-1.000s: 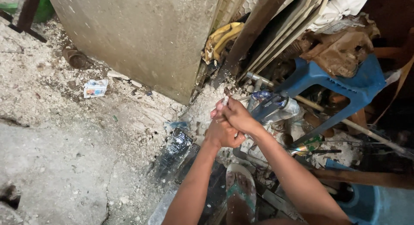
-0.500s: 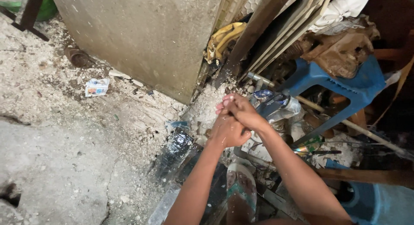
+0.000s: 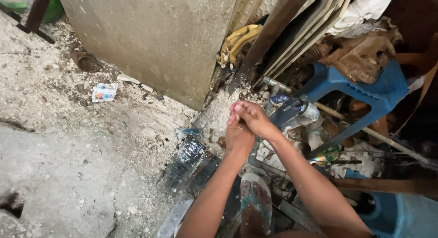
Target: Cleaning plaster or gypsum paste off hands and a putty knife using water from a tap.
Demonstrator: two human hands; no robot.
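Little has shifted since a moment ago: both hands stay pressed together, right hand folded over left hand, nothing visibly between them. Nearest, just below-left on the rubble, lies a crushed clear plastic bottle; it looks light, crackly, slippery with dust, best taken round its middle.
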